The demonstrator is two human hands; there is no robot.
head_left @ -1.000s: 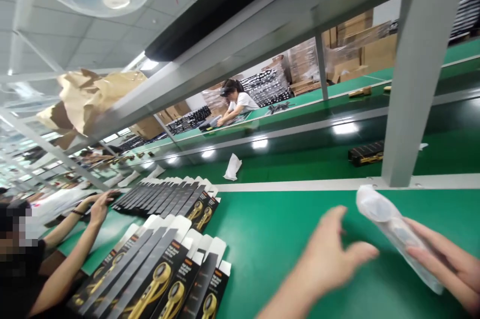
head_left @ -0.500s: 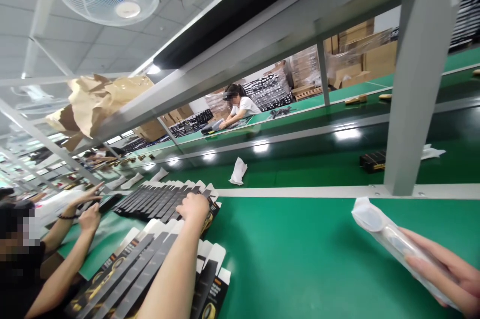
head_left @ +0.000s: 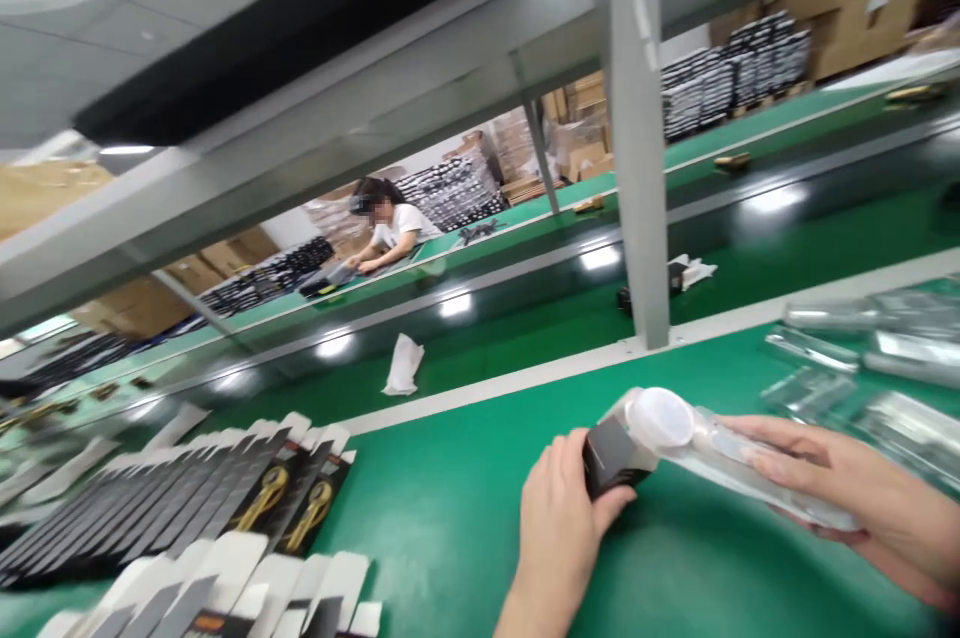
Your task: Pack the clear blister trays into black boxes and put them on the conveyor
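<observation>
My left hand [head_left: 559,523] grips a small black carton [head_left: 616,456] just above the green tabletop, fingers wrapped round its sides. The carton's near end faces me, and its far end meets a clear plastic package [head_left: 731,468]. That long package has a round whitish end and lies in my right hand [head_left: 847,478], fingers closed about its middle. Where package and carton meet, I cannot tell whether one has entered the other. Left of my hands, black cartons with raised white flaps stand in a row [head_left: 180,493], and a nearer group [head_left: 217,593] is cut off by the frame.
Clear plastic pieces [head_left: 885,343] lie at the right. Beyond the pale ledge runs a dark green belt carrying a white packet [head_left: 403,365]. A grey post [head_left: 636,148] rises from the ledge under a slanting beam. Across the belt, a person [head_left: 390,228] works.
My left hand has left the carton row and now holds a black carton against the package in my right hand. The view has turned right, bringing the clear plastic pieces into sight.
</observation>
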